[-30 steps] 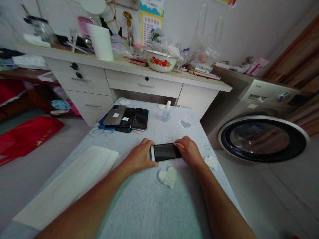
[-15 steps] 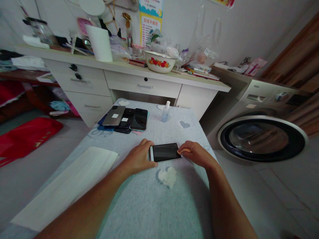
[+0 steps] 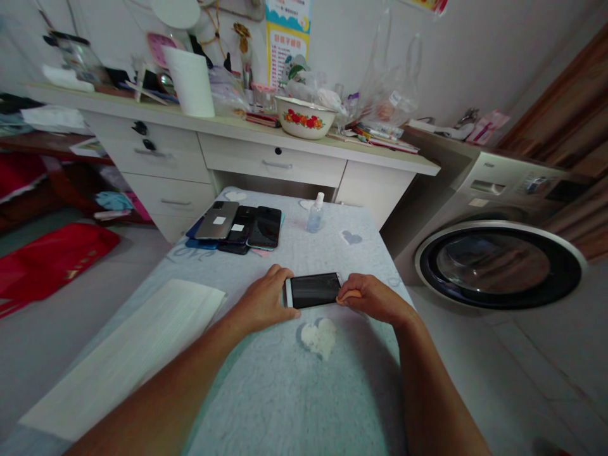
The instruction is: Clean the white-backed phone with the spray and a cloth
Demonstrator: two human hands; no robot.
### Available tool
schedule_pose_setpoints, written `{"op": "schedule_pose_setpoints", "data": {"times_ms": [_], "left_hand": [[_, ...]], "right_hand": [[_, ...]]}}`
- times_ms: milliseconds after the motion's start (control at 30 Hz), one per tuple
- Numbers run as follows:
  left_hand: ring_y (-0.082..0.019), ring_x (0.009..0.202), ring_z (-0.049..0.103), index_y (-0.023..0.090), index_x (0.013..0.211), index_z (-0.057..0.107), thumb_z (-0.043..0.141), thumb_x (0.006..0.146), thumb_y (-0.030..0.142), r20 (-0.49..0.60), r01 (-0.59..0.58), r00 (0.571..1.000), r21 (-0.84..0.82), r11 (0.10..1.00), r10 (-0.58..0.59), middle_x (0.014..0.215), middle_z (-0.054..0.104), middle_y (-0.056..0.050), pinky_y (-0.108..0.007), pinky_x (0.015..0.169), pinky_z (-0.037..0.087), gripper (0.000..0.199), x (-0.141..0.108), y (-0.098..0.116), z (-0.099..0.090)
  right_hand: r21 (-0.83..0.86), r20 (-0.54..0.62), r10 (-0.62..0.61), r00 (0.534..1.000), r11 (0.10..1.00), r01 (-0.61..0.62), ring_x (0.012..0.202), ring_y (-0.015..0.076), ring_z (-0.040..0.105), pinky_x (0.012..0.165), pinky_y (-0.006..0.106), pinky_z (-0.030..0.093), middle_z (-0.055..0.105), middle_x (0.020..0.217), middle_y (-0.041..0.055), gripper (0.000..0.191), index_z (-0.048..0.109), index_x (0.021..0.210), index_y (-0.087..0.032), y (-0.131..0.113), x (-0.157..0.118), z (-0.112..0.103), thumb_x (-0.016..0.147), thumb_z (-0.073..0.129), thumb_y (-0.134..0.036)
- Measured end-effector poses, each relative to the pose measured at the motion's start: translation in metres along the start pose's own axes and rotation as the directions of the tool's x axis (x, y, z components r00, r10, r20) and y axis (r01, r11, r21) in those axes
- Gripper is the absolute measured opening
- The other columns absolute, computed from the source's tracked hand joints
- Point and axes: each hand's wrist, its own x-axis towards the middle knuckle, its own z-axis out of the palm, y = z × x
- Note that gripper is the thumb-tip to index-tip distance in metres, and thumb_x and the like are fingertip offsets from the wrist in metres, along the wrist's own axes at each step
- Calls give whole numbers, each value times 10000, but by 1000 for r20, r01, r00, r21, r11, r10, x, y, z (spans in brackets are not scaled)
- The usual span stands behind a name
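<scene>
A smartphone (image 3: 314, 290) with a dark screen and white ends lies face up, sideways, on the cloth-covered table. My left hand (image 3: 268, 297) grips its left end, thumb at the near edge and fingers at the far edge. At the opposite end, the closed fingers of my right hand (image 3: 368, 296) press on the near right corner of the screen. A small orange-tan patch shows between those fingers; I cannot make out what it is. Beyond my left hand, several phones (image 3: 265, 228) are piled together, some with white stickers. A clear spray bottle (image 3: 315, 215) stands upright behind the held phone.
A long pale sheet (image 3: 128, 354) lies along the table's left side. Across the back runs a white desk (image 3: 304, 163) bearing a flowered enamel bowl (image 3: 306, 120), a paper roll (image 3: 190, 82) and plastic bags. To the right stands a washing machine (image 3: 456, 196); a red bag (image 3: 57, 259) is on the floor.
My right fingers have slid a little toward me along the right end of the phone, to its near corner. My left hand and the phone have stayed in place.
</scene>
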Motion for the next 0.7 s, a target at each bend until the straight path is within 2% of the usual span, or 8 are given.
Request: {"op": "schedule_pose_setpoints", "data": {"times_ms": [267,433,700], "left_hand": [[-212,893,565,213,1101,507,742,591,355,12,24,1000,-1,1000,-24,1046,514,-40,-302,735,442,579,-1,7,-4],[-213,913,561,221,1090,505,753,582,363,1,16,1000,11,1000,-16,1039,510,-31,-298,739,433,583,0,5,-3],[-230,936,565,219,1076,499,752,589,389,1,8,1000,10,1000,-8,1051,510,-34,-311,752,443,574,0,3,-1]], "right_hand": [[-50,0,-73,997,996,72,758,142,610,727,245,448,685,791,11,220,730,792,-207,-16,4,9,756,550,-86],[-72,4,-121,993,990,121,766,141,581,729,244,429,656,792,15,206,728,800,-206,-22,9,18,773,563,-85],[-148,1,-192,981,970,190,719,122,522,667,227,384,584,801,18,157,732,853,-207,-33,15,38,847,584,-156]]}}
